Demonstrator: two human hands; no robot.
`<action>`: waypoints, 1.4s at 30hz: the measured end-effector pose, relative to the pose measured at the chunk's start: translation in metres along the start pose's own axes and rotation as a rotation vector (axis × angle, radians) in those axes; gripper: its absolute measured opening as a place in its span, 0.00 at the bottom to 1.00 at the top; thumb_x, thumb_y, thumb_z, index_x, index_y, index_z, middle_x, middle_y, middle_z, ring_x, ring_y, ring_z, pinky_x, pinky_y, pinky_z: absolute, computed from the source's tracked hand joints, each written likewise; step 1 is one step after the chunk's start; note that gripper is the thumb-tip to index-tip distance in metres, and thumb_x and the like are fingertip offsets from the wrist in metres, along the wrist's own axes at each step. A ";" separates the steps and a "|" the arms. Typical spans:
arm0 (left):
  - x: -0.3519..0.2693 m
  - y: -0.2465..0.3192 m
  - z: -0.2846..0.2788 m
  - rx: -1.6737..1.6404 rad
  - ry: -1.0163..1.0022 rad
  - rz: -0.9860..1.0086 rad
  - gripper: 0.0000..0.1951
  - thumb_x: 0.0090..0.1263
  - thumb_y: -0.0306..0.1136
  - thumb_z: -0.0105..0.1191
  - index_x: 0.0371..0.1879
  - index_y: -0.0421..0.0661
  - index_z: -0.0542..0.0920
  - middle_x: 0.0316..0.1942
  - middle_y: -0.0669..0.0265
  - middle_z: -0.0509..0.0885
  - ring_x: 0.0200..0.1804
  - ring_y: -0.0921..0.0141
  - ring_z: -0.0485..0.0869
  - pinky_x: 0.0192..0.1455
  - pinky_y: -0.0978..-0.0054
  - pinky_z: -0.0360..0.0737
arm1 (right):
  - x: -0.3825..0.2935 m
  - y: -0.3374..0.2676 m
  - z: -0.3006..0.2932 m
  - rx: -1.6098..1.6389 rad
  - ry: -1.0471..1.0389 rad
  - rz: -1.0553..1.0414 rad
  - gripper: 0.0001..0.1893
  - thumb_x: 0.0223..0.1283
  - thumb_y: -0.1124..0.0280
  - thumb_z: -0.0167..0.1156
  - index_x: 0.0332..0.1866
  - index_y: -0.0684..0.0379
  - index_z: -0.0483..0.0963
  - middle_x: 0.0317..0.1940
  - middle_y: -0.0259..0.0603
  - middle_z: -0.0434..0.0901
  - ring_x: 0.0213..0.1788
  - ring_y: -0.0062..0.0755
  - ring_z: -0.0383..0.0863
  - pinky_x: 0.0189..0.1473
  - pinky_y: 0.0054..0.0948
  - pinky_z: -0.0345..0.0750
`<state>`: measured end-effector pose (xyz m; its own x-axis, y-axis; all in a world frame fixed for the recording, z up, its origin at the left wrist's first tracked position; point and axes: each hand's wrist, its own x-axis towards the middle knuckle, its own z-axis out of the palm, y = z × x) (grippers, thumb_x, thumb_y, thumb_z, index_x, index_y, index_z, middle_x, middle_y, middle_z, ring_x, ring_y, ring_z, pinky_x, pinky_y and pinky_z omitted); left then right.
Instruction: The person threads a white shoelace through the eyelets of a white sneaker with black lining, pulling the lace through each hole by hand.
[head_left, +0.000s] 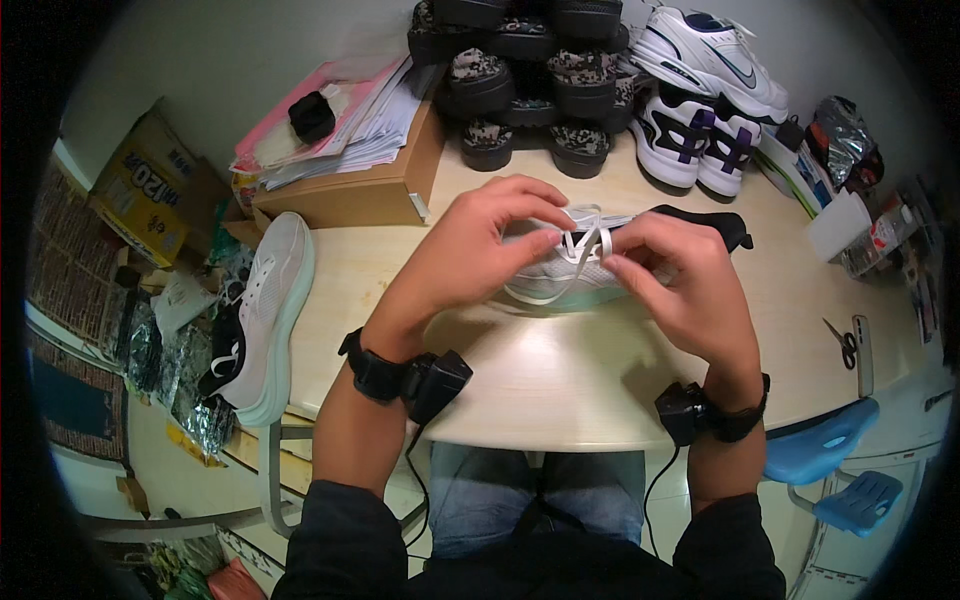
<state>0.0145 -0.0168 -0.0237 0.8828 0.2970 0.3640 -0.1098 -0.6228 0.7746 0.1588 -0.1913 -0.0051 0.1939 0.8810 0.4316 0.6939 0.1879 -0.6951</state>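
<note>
A light grey mesh sneaker (551, 279) with a pale green sole and a black heel collar lies on the table before me, its toe to the left. My left hand (499, 229) is over the toe side, thumb and fingers at the white shoelace (577, 274) near the eyelets. From the right, my right hand (671, 277) pinches a loop of the same lace between thumb and index finger. Part of the lace hangs in a loose curve over the sneaker's near side. Whether the left fingertips grip the lace is hard to see. A matching sneaker (277, 315) lies at the table's left edge.
A cardboard box (352, 196) bearing papers stands at the back left. Black patterned shoes (525, 90) are stacked at the back centre, with white sneakers (697, 67) beside them. Scissors (847, 349) and a phone (864, 356) lie at the right, above a blue chair (825, 446).
</note>
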 end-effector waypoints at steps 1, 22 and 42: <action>0.000 0.002 0.003 -0.024 -0.036 0.025 0.10 0.64 0.29 0.59 0.42 0.42 0.85 0.50 0.61 0.81 0.54 0.66 0.78 0.57 0.71 0.74 | 0.001 0.001 0.003 -0.045 0.094 -0.018 0.06 0.55 0.78 0.63 0.36 0.67 0.77 0.25 0.45 0.78 0.24 0.33 0.78 0.29 0.27 0.74; 0.007 -0.011 0.038 0.157 0.048 0.105 0.12 0.58 0.25 0.56 0.41 0.38 0.79 0.47 0.56 0.81 0.48 0.59 0.80 0.52 0.68 0.76 | 0.003 0.004 0.015 -0.351 0.165 -0.038 0.06 0.50 0.79 0.64 0.33 0.65 0.76 0.38 0.49 0.79 0.41 0.48 0.78 0.42 0.37 0.74; 0.005 -0.015 0.034 0.161 -0.081 0.068 0.09 0.61 0.28 0.57 0.35 0.37 0.74 0.52 0.55 0.77 0.51 0.58 0.78 0.55 0.68 0.75 | 0.003 0.013 0.015 -0.507 0.176 -0.122 0.05 0.50 0.76 0.67 0.32 0.60 0.78 0.49 0.36 0.79 0.56 0.39 0.73 0.61 0.38 0.61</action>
<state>0.0358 -0.0310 -0.0511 0.9105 0.1947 0.3649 -0.1021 -0.7490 0.6546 0.1579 -0.1801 -0.0211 0.1738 0.7716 0.6119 0.9572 0.0135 -0.2890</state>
